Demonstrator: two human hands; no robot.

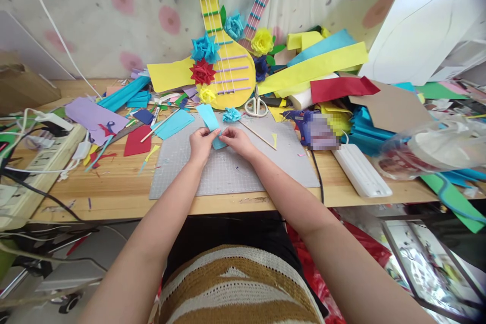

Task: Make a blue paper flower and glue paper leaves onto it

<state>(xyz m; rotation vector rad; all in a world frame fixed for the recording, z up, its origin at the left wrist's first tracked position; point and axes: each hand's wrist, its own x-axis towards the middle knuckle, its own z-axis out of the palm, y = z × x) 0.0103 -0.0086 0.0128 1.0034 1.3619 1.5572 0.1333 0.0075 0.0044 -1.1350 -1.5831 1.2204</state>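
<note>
A light blue strip of crepe paper (208,116) is pinched between my two hands above the grey cutting mat (243,177). My left hand (201,145) grips its left edge with thumb and fingers closed. On its other edge, my right hand (237,140) is closed the same way. Just behind the hands lies a small blue paper flower (231,115), and a thin wooden stick (258,135) runs from it to the right. Another light blue paper piece (175,124) lies to the left, with a wooden stick (159,125) near it.
Scissors (256,106) lie behind the mat. At the right are a blue glue gun (301,124) and a white power strip (362,171). A yellow paper guitar (237,68) with flowers leans at the back. Another power strip (41,162) with cables stands left.
</note>
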